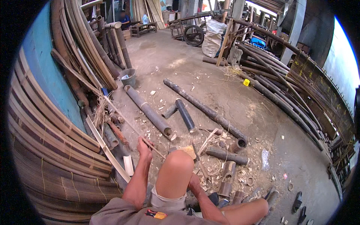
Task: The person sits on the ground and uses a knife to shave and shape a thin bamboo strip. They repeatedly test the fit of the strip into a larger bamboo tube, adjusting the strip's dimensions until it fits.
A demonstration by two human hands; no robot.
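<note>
My left hand [144,149] is closed round a long, thin bamboo stick [123,118]. The stick slants from the far left down toward my raised knee. Beside that knee, on its right, is my right hand [194,182], low down with its fingers mostly hidden; whether it holds anything I cannot tell. A hand tool with a wooden handle [203,168] stands just right of the knee, its lower end near my right hand. Ahead lie a thick bamboo pole [150,112], a dark bamboo tube [185,115] and a longer dark pole [206,110].
Cut bamboo pieces [227,179] and chips litter the floor at right. Slatted bamboo panels [56,131] lean along the left wall. A grey bucket [128,77] stands ahead, and stacked poles [285,101] line the right side. A white sack [214,39] and a cart wheel [193,35] are farther back.
</note>
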